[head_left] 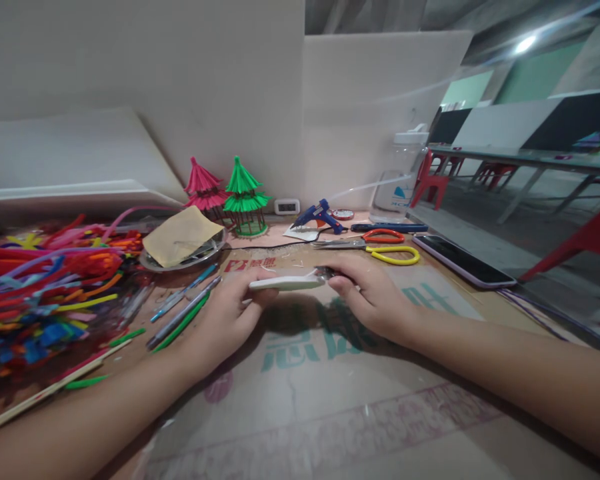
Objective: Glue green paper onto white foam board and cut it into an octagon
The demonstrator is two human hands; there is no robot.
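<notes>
A flat, pale white piece (286,283) with a rounded edge is level above the cardboard, seen almost edge-on. My left hand (243,300) grips its left end between thumb and fingers. At its right end, my right hand (363,293) pinches a small dark object (325,272) that meets the white piece; its kind is too blurred to make out. Behind the hands lie scissors (393,253) with red and yellow handles and a blue glue gun (319,217). Two small pavilion models, one green (245,193) and one pink (205,187), stand farther back.
Colourful pipe cleaners (45,293) are heaped at the left, near pens (185,293) and a tray (153,267) with a yellowish sheet. A phone (463,260) and a water bottle (397,177) are at the right. Printed cardboard (330,413) covers the tabletop.
</notes>
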